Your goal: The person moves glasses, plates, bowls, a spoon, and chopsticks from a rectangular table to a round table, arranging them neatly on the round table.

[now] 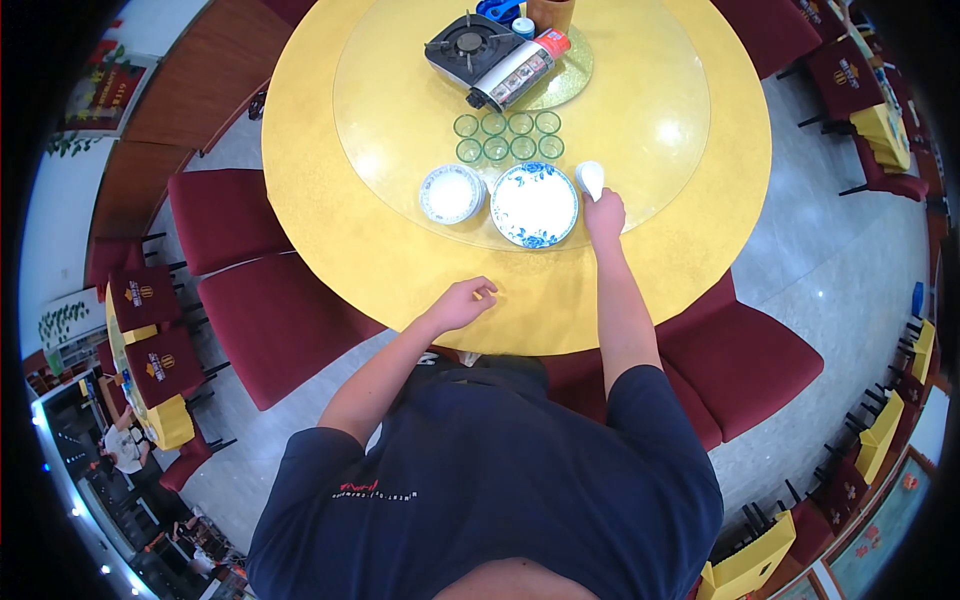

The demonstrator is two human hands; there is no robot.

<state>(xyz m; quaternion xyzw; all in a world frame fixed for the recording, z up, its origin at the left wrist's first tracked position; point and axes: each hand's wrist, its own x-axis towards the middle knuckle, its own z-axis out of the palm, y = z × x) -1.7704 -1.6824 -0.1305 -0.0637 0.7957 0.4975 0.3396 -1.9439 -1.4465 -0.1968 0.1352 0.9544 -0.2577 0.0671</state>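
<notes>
My right hand (604,215) is closed on the handle end of a white spoon (591,178), just right of a large white plate with blue flowers (534,205). Whether it is one spoon or a stack, I cannot tell. My left hand (465,303) hovers over the near edge of the yellow round table (400,285), fingers loosely curled and apart, holding nothing. Left of the plate sits a stack of smaller white bowls or dishes (451,195) with patterned rims. Behind them, several green-rimmed glasses (495,148) stand in two rows.
On the glass turntable (390,110) are a black portable stove (472,45), a blue item (498,10) and a brown container (550,14). Dark red chairs (270,325) surround the table. People and other yellow-covered tables show at the far sides.
</notes>
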